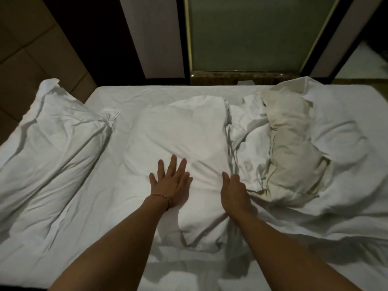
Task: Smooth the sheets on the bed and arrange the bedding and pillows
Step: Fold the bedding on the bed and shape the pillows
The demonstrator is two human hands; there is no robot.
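Dim indoor light leaves soft shadows in the white bedding (189,131) folds (edges bow from the wide lens).

Centre: pillow (189,131) on the bed sheet (130,95), both hands on its 6 o'clock end.
9 o'clock: second pillow (52,139).
3 o'clock: bunched duvet (294,148), touching centre pillow.

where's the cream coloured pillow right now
In the head view, the cream pillow lies crumpled on the bed's right half, beside the right hand.
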